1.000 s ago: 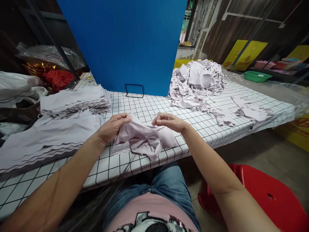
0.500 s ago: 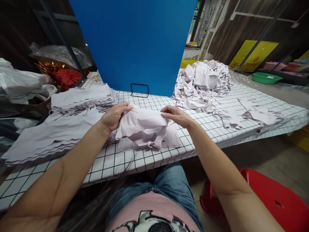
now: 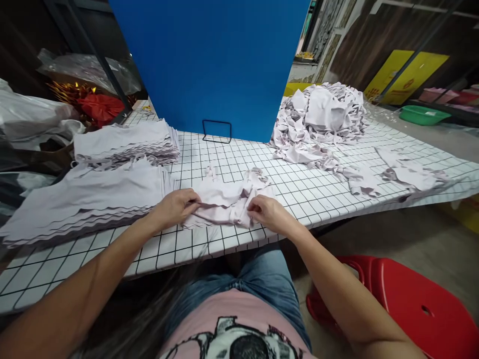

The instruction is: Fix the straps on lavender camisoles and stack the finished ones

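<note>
A pale pinkish-white garment with straps (image 3: 220, 194) lies partly folded on the checked tablecloth in front of me. My left hand (image 3: 178, 205) pinches its lower left edge between thumb and fingers. At its lower right, my right hand (image 3: 267, 212) has its fingers closed on the cloth near the hem. Some fabric bunches between the two hands, and the straps lie loose on the far side. Just left of my left hand is a neat stack of similar garments (image 3: 93, 192), with a second stack (image 3: 127, 142) behind it.
A large blue board (image 3: 209, 65) stands at the back of the table, a black wire stand (image 3: 217, 131) at its foot. Crumpled garments form a heap (image 3: 329, 114) at the back right. Loose pieces (image 3: 411, 172) lie farther right. A red stool (image 3: 415, 304) is below.
Both hands have come down and toward me, lowering the garment's raised edge onto the table. Its straps now show on the far side. The view has shifted slightly.
</note>
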`<state>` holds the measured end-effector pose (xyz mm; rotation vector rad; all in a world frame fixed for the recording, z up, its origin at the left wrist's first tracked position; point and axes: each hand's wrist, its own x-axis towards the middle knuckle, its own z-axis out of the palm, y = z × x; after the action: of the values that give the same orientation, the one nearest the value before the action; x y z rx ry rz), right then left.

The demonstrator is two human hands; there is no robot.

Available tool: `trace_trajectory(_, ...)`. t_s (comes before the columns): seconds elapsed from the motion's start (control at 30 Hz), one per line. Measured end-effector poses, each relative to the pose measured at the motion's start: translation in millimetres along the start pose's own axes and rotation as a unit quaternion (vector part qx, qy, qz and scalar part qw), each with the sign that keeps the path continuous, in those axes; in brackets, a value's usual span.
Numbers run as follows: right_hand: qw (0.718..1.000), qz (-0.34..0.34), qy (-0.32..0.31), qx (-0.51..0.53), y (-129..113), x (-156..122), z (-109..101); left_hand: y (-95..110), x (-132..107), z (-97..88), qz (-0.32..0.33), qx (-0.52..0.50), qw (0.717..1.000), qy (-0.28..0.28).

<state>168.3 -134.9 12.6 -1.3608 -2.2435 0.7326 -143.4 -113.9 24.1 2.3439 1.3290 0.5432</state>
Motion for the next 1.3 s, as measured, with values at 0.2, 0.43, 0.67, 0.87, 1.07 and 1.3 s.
trace_trajectory(0.2, 0.998, 0.018, 0.052, -0.01, -8, 5, -21, 14, 9, -16.7, -0.043, -0.041, 0.993, 0.098)
trace_trajectory(0.43, 0.989, -0.065, 0.125, -0.036, -53, 52, 7, 41, 27, -24.6, -0.033, -0.114, 0.988, 0.099)
trace_trajectory(0.67, 0.98, -0.037, 0.168, -0.099, -40, 85, 14, 58, 26, -42.4, -0.027, -0.046, 0.989, 0.141)
trace_trajectory(0.87, 0.988, -0.097, 0.115, -0.021, -30, 65, 14, 48, 14, -12.2, 0.117, 0.004, 0.99, 0.072)
trace_trajectory(1.07, 0.994, -0.058, 0.066, 0.065, -21, 39, 13, 44, 20, 4.0, 0.239, 0.093, 0.965, -0.057)
trace_trajectory(1.3, 0.991, -0.053, 0.047, 0.117, -19, 28, 12, 41, 46, -0.9, 0.207, 0.076, 0.973, -0.064)
